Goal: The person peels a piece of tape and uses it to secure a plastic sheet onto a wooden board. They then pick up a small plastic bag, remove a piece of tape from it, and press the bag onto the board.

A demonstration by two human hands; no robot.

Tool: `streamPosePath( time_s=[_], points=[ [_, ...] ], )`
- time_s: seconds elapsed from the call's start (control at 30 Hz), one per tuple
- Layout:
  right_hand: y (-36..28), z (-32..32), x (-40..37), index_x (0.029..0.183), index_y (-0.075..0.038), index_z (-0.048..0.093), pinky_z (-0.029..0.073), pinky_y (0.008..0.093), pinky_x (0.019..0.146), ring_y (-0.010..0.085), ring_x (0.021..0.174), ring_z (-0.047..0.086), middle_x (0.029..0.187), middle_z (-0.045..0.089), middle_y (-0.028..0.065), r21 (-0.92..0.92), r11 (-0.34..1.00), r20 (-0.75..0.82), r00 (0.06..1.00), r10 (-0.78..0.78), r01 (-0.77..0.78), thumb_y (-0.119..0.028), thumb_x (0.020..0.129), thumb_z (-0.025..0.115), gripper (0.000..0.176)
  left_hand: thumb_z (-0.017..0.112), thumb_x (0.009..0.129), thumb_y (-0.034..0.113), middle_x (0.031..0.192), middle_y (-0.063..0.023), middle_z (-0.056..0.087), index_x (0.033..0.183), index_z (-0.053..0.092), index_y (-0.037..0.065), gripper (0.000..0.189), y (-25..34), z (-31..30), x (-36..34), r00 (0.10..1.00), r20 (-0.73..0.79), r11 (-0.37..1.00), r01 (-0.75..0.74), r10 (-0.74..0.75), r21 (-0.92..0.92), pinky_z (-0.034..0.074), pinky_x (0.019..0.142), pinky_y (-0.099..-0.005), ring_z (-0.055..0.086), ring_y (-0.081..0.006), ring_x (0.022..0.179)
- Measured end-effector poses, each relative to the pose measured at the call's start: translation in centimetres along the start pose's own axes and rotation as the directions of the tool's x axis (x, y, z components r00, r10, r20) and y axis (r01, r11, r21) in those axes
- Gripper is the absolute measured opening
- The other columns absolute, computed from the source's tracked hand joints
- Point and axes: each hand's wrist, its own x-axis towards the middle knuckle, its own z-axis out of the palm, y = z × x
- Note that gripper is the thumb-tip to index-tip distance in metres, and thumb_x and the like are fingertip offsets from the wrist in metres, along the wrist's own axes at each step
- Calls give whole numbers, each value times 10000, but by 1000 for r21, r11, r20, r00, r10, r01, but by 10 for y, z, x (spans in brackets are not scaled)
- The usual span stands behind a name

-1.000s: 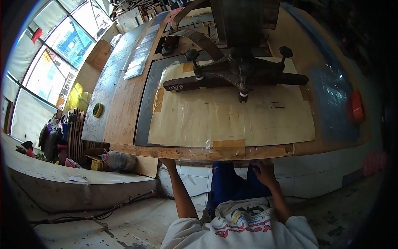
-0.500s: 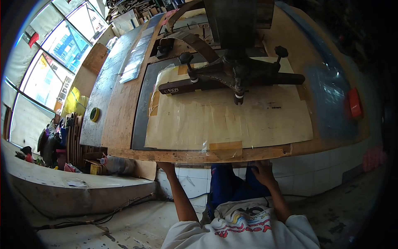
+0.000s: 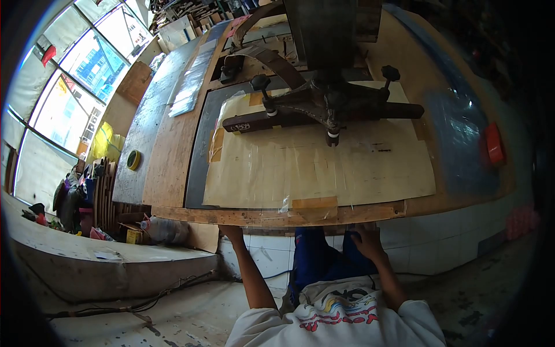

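Observation:
My left hand [image 3: 231, 232] reaches to the underside of the wooden table's front edge [image 3: 272, 218], and its fingers are hidden beneath it. Beside my right knee, my right hand [image 3: 367, 242] is just below the same edge; what its fingers do is too dark to make out. On the tabletop lies a cream sheet [image 3: 324, 168] with brown tape [image 3: 315, 209] at its front. A dark metal clamp frame [image 3: 332, 104] with a long bar stands over the sheet's back part.
A tape roll [image 3: 133, 159] lies on the left board. At the right is a red object [image 3: 495, 143] on blue plastic film [image 3: 465, 139]. A plastic bottle [image 3: 165, 229] and wooden slats [image 3: 104, 188] are at the lower left.

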Motion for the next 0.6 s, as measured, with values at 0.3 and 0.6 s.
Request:
streamPosePath(
  time_s=[0.3,0.6],
  points=[
    [0,0,1,1122,-147,675,405,536,899,368,1102,599,1115,663,108,7,1000,-16,1000,-20,20,-224,876,710,260,707,903,176,1018,-170,719,1099,632,-66,320,4,1,3,999,-8,999,34,-34,-6,536,811,-396,676,-250,905],
    [3,2,1,1120,-142,673,402,522,866,336,966,651,1044,681,103,-49,998,-28,999,-43,42,-226,884,705,252,711,908,194,1051,-172,718,1128,624,-72,355,11,-1,3,995,24,992,95,-93,-81,536,833,-393,679,-261,936]
  ],
)
